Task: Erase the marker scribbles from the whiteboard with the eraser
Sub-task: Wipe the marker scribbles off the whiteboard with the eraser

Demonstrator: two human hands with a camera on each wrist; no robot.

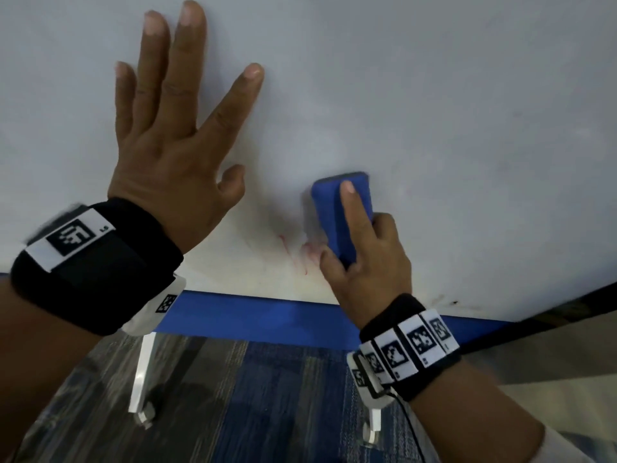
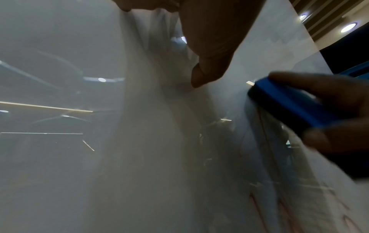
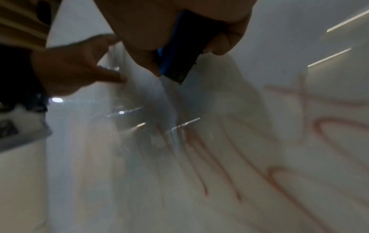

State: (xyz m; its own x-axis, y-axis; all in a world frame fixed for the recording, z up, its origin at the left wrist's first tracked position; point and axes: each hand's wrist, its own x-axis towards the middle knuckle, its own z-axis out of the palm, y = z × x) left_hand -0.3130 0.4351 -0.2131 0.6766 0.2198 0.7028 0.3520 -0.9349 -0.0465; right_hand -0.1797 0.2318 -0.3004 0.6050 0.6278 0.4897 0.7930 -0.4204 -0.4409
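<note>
A white whiteboard (image 1: 434,95) fills the upper head view. My right hand (image 1: 364,248) grips a blue eraser (image 1: 327,208) flat against the board, index finger laid along its back. Faint red marker scribbles (image 1: 293,252) lie just left of and below the eraser; the right wrist view shows red scribbles (image 3: 199,165) as smeared strokes and loops under the eraser (image 3: 179,52). My left hand (image 1: 173,121) presses flat on the board to the upper left, fingers spread. In the left wrist view the eraser (image 2: 289,104) sits at the right, beside my left thumb (image 2: 209,63).
A blue frame edge (image 1: 250,315) runs along the board's bottom. Below it are white stand legs (image 1: 142,372) with casters on a striped grey-blue carpet (image 1: 267,412). A pale surface (image 1: 551,345) lies at the lower right.
</note>
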